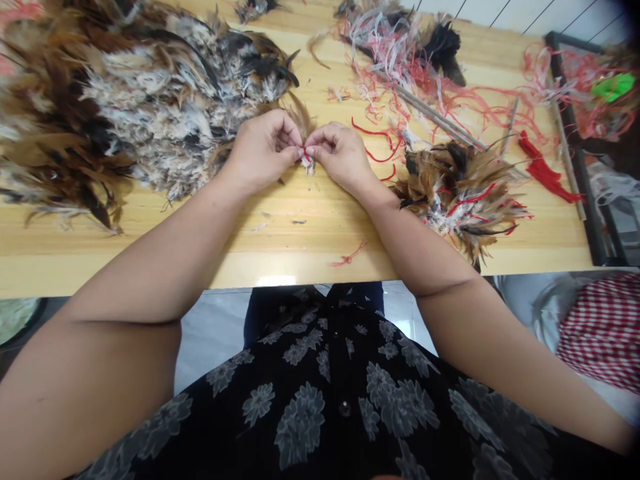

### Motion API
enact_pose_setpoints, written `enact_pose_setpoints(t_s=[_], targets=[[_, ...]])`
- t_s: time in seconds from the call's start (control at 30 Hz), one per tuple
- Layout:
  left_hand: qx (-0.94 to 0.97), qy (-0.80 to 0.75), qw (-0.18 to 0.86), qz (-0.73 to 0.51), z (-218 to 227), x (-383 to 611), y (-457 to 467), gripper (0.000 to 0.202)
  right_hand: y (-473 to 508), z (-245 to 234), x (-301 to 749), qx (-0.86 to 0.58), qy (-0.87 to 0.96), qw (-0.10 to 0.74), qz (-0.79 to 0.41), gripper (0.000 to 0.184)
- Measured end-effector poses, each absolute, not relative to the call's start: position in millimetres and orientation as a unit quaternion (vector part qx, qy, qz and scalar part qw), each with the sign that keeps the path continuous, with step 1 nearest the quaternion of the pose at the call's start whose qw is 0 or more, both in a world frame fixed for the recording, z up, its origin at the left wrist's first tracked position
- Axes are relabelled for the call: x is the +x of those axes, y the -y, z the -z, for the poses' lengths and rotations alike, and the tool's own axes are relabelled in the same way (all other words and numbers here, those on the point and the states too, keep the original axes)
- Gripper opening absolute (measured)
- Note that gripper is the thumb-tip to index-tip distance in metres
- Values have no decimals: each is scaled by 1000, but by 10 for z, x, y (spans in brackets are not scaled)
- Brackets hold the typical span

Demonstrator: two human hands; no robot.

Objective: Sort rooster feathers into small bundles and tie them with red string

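Observation:
Above the middle of the wooden table, my left hand (267, 148) and my right hand (341, 155) meet with thumbs and forefingers pinched. Between them is a small bundle of feathers (309, 168), its pale quill ends pointing toward me and brown tips fanning out beyond my fingers. A short red string (305, 153) wraps round the quills, and both hands grip at it; the exact ends are hidden by my fingertips. Left of my left hand spreads a big heap of brown, black and white feathers (150, 100). Beside my right forearm lies a pile of feather bunches with red ties (463, 193).
Loose red strings (383, 158) lie just right of my hands. Tangled pink and white ribbon (395, 47), thin sticks (435, 117) and a red string bundle (543, 167) are farther right. A black-framed tray (575, 147) stands at the table's right end. The wooden table's (280, 260) front edge is near me.

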State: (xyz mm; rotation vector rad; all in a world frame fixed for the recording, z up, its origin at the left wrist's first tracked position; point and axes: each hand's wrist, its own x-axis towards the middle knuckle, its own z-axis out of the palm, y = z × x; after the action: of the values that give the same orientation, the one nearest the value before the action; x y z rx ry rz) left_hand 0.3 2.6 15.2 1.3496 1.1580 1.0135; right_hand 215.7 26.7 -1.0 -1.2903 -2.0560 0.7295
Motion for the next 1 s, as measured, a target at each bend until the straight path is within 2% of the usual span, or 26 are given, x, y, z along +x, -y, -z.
enact_pose_setpoints(t_s=[0.13,0.53,0.83,1.0], targets=[[614,-510,426,-426,-222,62,38,43,-265,9,2163,-480,773,308,-277,11],[616,-517,423,-417,-184,71,13,30,-287,18,2165,-477,772,306,-289,11],[621,-501,441,-412,-217,67,14,38,-328,61,2162,-488,766,308,-282,10],[673,-494,377,-402,-121,30,-40,31,-368,108,2186,-488,760,320,-287,12]])
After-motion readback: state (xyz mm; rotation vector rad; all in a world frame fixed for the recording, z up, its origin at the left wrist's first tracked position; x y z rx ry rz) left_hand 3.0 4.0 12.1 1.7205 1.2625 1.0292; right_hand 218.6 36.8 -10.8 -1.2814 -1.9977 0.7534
